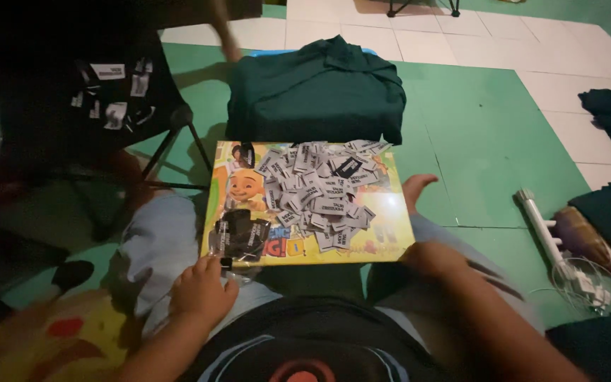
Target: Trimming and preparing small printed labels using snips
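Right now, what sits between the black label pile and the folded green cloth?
Head view: the heap of grey labels on the yellow board lies between the black label pile and the folded green cloth.

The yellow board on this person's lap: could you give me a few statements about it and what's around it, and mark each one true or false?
1. A heap of small grey labels lies on the yellow cartoon board. True.
2. The left hand rests at the board's near left corner. True.
3. The right hand holds a pair of scissors. False: it rests at the board's near right corner, and no scissors are to be seen.
4. A folded dark green cloth lies just beyond the board. True.
5. The white power strip lies on top of the labels. False: it lies on the green floor to the right, apart from the board.
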